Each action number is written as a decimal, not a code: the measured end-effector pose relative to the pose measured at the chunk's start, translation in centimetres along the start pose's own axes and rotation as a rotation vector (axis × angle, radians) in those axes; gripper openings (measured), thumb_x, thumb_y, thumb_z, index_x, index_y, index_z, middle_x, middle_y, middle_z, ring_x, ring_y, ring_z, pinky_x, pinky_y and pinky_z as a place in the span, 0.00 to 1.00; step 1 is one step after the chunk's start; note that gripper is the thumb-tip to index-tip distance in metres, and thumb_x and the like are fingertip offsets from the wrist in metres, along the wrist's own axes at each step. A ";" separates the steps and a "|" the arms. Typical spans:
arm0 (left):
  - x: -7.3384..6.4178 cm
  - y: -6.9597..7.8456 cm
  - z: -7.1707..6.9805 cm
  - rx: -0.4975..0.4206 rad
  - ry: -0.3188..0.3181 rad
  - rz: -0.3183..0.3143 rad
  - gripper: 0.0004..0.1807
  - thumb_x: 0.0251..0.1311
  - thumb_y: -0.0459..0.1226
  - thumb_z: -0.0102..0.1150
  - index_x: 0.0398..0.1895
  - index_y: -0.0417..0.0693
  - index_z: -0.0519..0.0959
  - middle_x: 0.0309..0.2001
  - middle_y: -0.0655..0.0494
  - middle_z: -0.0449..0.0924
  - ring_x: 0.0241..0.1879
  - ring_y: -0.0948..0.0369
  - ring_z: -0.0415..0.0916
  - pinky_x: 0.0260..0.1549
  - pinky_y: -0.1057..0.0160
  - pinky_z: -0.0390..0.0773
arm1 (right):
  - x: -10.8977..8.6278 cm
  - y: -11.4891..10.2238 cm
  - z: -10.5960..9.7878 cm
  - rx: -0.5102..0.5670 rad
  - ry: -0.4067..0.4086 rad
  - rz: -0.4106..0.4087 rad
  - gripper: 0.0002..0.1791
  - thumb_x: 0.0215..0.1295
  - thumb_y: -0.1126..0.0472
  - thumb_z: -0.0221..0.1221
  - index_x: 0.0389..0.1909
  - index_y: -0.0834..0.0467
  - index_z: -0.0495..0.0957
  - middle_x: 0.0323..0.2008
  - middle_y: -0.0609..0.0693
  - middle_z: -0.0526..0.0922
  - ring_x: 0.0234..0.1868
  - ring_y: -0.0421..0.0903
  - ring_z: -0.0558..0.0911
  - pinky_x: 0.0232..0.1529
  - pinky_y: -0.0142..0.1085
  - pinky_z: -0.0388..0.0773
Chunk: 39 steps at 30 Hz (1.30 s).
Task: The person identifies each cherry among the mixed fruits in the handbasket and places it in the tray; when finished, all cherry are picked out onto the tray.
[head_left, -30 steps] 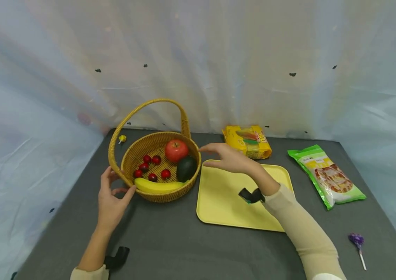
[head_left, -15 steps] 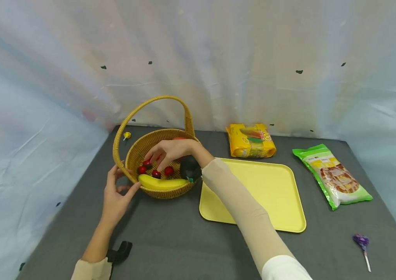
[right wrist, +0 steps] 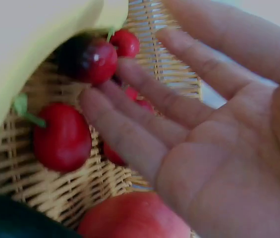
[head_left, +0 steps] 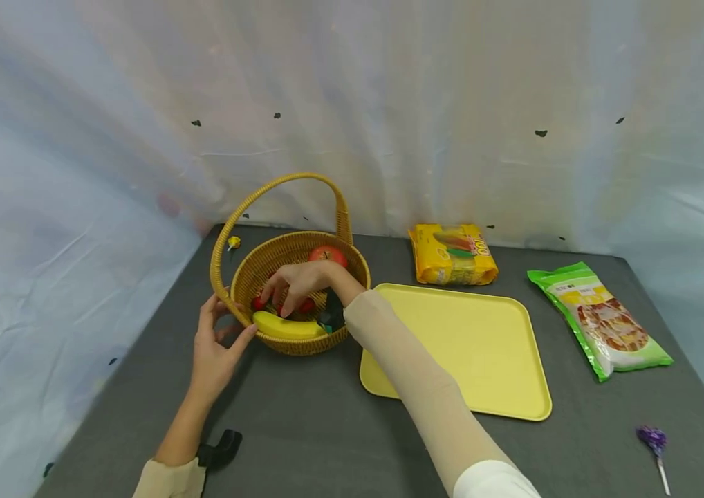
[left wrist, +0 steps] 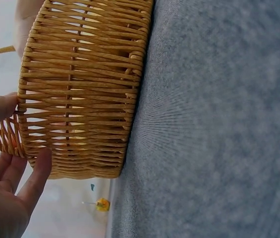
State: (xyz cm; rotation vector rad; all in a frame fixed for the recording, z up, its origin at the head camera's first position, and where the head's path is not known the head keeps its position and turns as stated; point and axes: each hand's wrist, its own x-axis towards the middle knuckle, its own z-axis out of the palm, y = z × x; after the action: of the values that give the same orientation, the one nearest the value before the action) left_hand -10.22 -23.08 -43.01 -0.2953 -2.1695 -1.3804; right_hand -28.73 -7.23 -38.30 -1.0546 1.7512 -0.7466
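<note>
Currently, several red cherries (right wrist: 63,141) are contained in the wicker basket (head_left: 302,348), beside a banana (head_left: 290,328), an apple (head_left: 328,256) and a dark green fruit (right wrist: 21,220). The right hand (head_left: 299,281) is positioned over the cherries, its fingers (right wrist: 122,131) extended and slightly apart, nothing seen gripped. By the left hand (head_left: 215,354), the basket's left edge is pinched between thumb and fingers. On the desk (head_left: 302,422), a yellow tray (head_left: 464,353) is placed right of the basket, a yellow packet (head_left: 454,256) behind it; farther right are laid a green-edged bag (head_left: 601,321) and a purple lollipop (head_left: 653,438).
</note>
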 end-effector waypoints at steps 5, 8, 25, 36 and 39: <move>-0.1 0.0 0.1 -0.003 -0.005 -0.019 0.43 0.55 0.17 0.64 0.74 0.35 0.58 0.55 0.29 0.68 0.56 0.43 0.70 0.47 0.67 0.83 | 0.1 0.3 0.0 0.012 -0.006 0.059 0.28 0.66 0.71 0.62 0.67 0.62 0.71 0.62 0.60 0.74 0.59 0.50 0.76 0.51 0.32 0.81; -0.1 0.2 0.2 0.001 0.000 -0.022 0.42 0.55 0.17 0.64 0.74 0.35 0.58 0.54 0.33 0.68 0.56 0.42 0.69 0.47 0.69 0.82 | -0.1 0.3 -0.1 0.000 -0.014 0.075 0.25 0.66 0.72 0.62 0.65 0.64 0.73 0.60 0.60 0.75 0.57 0.50 0.77 0.52 0.35 0.81; -0.5 0.1 -0.3 0.012 0.011 0.012 0.43 0.52 0.15 0.65 0.72 0.30 0.58 0.52 0.30 0.70 0.55 0.55 0.71 0.45 0.77 0.79 | 0.0 0.2 0.1 -0.040 -0.052 0.131 0.16 0.65 0.75 0.61 0.53 0.64 0.81 0.49 0.55 0.82 0.44 0.47 0.82 0.48 0.38 0.84; -0.2 0.0 -0.2 -0.005 0.000 0.025 0.44 0.53 0.14 0.64 0.74 0.34 0.58 0.53 0.31 0.70 0.55 0.53 0.72 0.45 0.67 0.84 | -8.9 1.4 -1.7 -0.043 0.509 -0.235 0.19 0.62 0.64 0.69 0.51 0.67 0.79 0.45 0.53 0.81 0.39 0.50 0.78 0.42 0.39 0.82; 0.0 -0.1 0.0 -0.003 0.001 0.032 0.44 0.53 0.14 0.63 0.74 0.34 0.58 0.53 0.35 0.70 0.55 0.54 0.73 0.44 0.63 0.85 | -11.9 4.1 -1.2 0.033 0.706 -0.285 0.18 0.63 0.67 0.68 0.52 0.69 0.78 0.46 0.57 0.81 0.39 0.53 0.80 0.41 0.38 0.82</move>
State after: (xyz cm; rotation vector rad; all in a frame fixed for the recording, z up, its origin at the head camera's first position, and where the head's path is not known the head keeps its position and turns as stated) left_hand -10.22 -23.11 -43.09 -0.3291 -2.1531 -1.3663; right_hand -28.84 5.27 -36.45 -1.1065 2.1750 -1.4538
